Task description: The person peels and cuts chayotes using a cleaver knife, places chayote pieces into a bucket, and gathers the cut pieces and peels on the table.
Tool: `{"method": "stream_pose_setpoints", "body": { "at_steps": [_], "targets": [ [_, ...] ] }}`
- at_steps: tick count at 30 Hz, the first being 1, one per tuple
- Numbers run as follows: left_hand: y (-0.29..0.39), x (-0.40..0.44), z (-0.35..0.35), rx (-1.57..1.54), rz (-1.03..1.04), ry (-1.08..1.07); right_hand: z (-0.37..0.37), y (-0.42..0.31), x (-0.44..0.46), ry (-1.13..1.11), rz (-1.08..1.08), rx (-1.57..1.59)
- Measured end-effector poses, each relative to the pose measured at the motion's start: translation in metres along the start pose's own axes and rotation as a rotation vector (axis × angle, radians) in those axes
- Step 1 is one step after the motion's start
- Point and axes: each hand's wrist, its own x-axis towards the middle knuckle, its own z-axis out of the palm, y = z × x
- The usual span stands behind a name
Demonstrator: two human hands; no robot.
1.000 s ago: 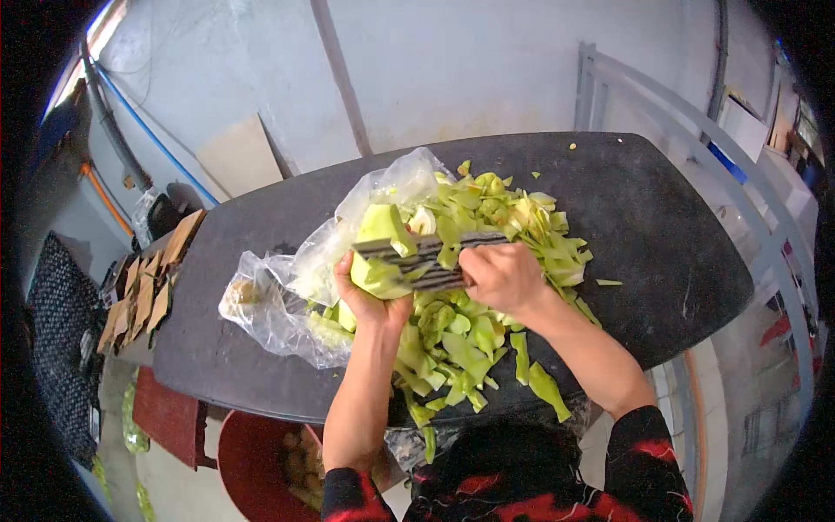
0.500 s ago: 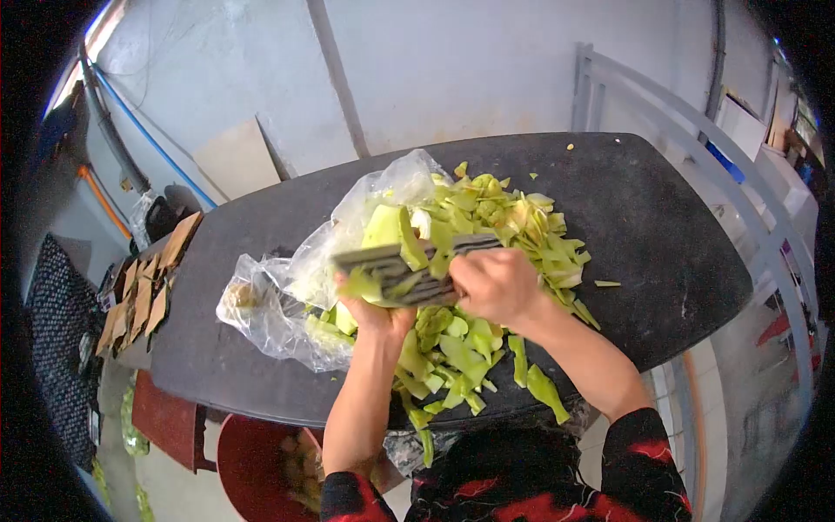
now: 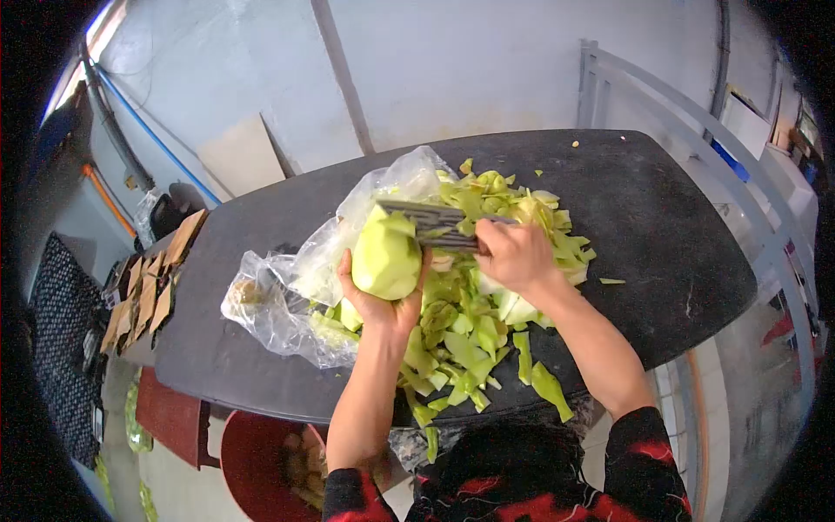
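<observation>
My left hand [image 3: 383,300] cups a large, rounded, pale green vegetable [image 3: 385,259] from below; its surface looks mostly peeled. In my right hand [image 3: 519,257] is a broad knife [image 3: 435,224], gripped at the handle, its grey, streaked blade pointing left. The blade lies against or just beside the upper right of the vegetable, and bits of green peel cling to it. Under and behind both hands spreads a heap of green peelings [image 3: 470,344]. A clear plastic bag [image 3: 287,326] lies left of my left hand, partly hidden by it.
The heap rests on a dark table [image 3: 661,226] with rounded edges. Below its front edge stands a red bin [image 3: 252,461] with pale scraps inside. A grey metal railing [image 3: 687,96] runs along the right, and brown cardboard pieces [image 3: 148,291] hang at the left.
The knife has moved up and right, off the front of the vegetable, which now shows more fully. My right hand has shifted slightly right and up.
</observation>
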Motion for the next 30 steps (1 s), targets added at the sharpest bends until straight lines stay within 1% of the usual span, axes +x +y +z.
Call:
{"method": "stream_pose_setpoints", "body": {
  "at_steps": [1, 2, 3, 4, 5, 7, 8, 9, 12, 14, 16, 19, 21, 22, 23, 25, 26, 27, 28, 30],
  "targets": [
    [0.001, 0.006, -0.007, 0.002, 0.003, -0.002, -0.002, -0.006, 0.0, 0.003, -0.001, 0.002],
    [0.002, 0.016, -0.02, 0.059, 0.013, 0.023, -0.005, -0.013, 0.0, 0.007, -0.071, 0.012],
    [0.003, 0.018, -0.017, 0.113, 0.024, 0.047, -0.006, -0.019, -0.001, 0.01, -0.141, 0.02],
    [0.0, 0.015, -0.016, 0.101, -0.001, -0.063, -0.007, -0.026, -0.001, 0.034, -0.188, 0.0],
    [-0.001, 0.008, -0.014, 0.077, -0.036, -0.101, -0.012, -0.032, 0.0, 0.032, -0.192, 0.001],
    [0.002, 0.008, -0.027, -0.056, -0.156, -0.266, -0.025, -0.05, 0.003, 0.067, -0.308, 0.041],
    [0.003, 0.009, -0.03, 0.007, -0.107, -0.275, -0.026, -0.056, 0.001, 0.078, -0.331, 0.016],
    [0.004, -0.012, -0.002, 0.111, -0.078, -0.165, -0.028, -0.061, 0.0, 0.077, -0.331, 0.018],
    [0.003, -0.011, -0.005, 0.125, -0.051, -0.235, -0.028, -0.069, -0.003, 0.118, -0.395, -0.024],
    [0.003, -0.01, -0.006, 0.132, -0.052, -0.292, -0.029, -0.072, -0.004, 0.119, -0.394, -0.022],
    [0.003, -0.009, -0.008, 0.144, -0.042, -0.281, -0.028, -0.071, -0.005, 0.119, -0.398, -0.017],
    [-0.001, 0.006, -0.023, 0.08, -0.069, -0.094, -0.02, -0.049, -0.003, 0.092, -0.287, -0.018],
    [0.004, 0.01, -0.019, -0.035, -0.056, -0.071, -0.012, -0.03, -0.003, 0.022, -0.134, -0.018],
    [0.006, 0.008, -0.013, 0.015, -0.022, -0.01, -0.011, -0.028, -0.004, 0.028, -0.139, -0.028],
    [0.006, 0.009, -0.016, 0.009, -0.019, -0.02, -0.011, -0.028, -0.005, 0.033, -0.153, -0.015],
    [0.007, 0.01, -0.024, 0.086, -0.03, -0.259, -0.018, -0.04, -0.001, 0.031, -0.173, 0.005],
    [0.004, 0.013, -0.026, 0.074, -0.052, -0.155, -0.023, -0.048, -0.001, 0.041, -0.215, 0.059],
    [0.004, 0.013, -0.026, 0.091, -0.071, -0.187, -0.028, -0.056, 0.001, 0.052, -0.255, 0.114],
    [0.006, 0.006, -0.022, 0.157, -0.037, -0.204, -0.028, -0.062, 0.0, 0.083, -0.271, 0.111],
    [0.009, 0.006, -0.025, 0.065, -0.024, -0.217, -0.03, -0.062, -0.003, 0.084, -0.266, 0.113]
  ]
}}
